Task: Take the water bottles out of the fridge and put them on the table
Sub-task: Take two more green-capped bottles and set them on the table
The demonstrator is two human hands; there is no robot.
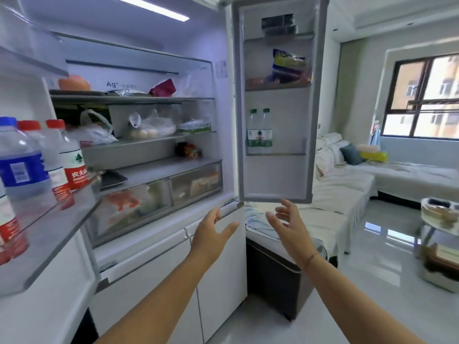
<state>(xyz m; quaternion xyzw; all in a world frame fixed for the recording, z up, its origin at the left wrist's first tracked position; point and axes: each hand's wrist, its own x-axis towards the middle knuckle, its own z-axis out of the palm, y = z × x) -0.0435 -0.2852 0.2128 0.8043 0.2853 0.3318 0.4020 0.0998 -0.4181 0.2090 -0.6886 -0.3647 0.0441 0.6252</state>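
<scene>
Two green-capped water bottles (pixel 259 129) stand upright side by side in the right door's lower rack (pixel 278 150). Both hands are raised below that door, empty, the left hand (pixel 211 232) and right hand (pixel 289 223) with fingers spread wide. More bottles (pixel 37 157) fill the left door shelf.

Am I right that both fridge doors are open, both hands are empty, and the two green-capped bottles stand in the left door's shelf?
Not quite: the head view shows the two green-capped bottles in the right door's shelf. Both doors are open, and the left hand and right hand are empty.
</scene>
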